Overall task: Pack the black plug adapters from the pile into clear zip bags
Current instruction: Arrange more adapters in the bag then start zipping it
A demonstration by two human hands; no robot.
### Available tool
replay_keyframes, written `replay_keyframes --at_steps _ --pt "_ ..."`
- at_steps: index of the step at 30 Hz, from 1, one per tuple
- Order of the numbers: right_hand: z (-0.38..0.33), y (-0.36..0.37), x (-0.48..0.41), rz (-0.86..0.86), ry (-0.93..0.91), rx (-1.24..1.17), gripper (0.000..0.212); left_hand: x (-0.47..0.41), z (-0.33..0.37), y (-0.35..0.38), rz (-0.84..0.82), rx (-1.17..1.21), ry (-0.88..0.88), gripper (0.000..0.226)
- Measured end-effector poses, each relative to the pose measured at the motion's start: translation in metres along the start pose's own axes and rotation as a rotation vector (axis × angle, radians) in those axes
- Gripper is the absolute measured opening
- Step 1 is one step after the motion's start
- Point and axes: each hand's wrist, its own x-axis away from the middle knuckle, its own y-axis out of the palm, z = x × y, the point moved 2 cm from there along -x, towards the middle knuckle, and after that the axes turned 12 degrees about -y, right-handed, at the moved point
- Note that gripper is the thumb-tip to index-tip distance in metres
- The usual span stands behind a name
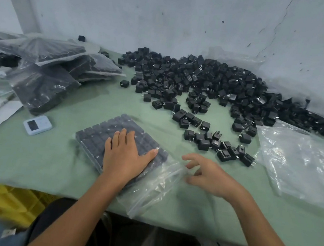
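The left hand (126,155) lies flat, fingers straight, on the zip bag (96,135) near the worktop's (30,157) near edge, probably pinning the packed rows of adapters so the right hand can deal with the mouth. The right hand (209,177) hangs by the bag's empty mouth end, fingers spread and loosely bent, gripping nothing I can make out. The pile of black plug adapters (203,81) spreads from the far edge toward the right. Filled bags (48,62) crowd the far left corner, and empty bags (295,159) lie at the right edge. A small white device (37,125) sits left of the bag.
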Motion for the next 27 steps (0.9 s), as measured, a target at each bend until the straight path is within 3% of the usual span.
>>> replay_keyframes --at_steps 3,5,7,12,14,18,21,24,27 --pt "0.014 -0.033 -0.017 0.193 0.034 0.384 0.046 -0.002 0.002 -0.009 -0.072 0.163 -0.056 0.099" --pt "0.019 -0.04 -0.031 0.22 0.087 0.549 0.047 0.001 0.002 -0.023 -0.099 0.372 -0.094 0.081" --pt "0.024 -0.036 -0.043 0.172 0.109 0.616 0.046 0.015 -0.002 -0.039 -0.045 0.54 -0.064 0.058" --pt "0.039 -0.029 -0.05 0.265 0.091 0.672 0.04 0.089 -0.023 -0.058 0.159 0.589 0.139 0.018" --pt "0.044 -0.03 -0.051 0.261 0.116 0.637 0.043 0.12 -0.031 -0.051 0.161 0.611 0.153 0.014" --pt "0.033 -0.039 -0.044 0.307 0.113 0.584 0.027 0.166 -0.038 -0.028 0.177 0.6 0.11 0.036" --pt "0.009 -0.037 -0.014 0.378 0.064 0.289 0.021 0.178 -0.043 -0.013 0.157 0.619 -0.017 0.042" --pt "-0.02 -0.009 0.03 0.247 -0.047 -0.121 0.014 0.176 -0.043 -0.005 0.11 0.627 -0.101 0.058" --pt "-0.039 0.034 0.062 0.113 -0.107 -0.239 0.013 0.167 -0.036 -0.009 0.161 0.543 -0.052 0.047"
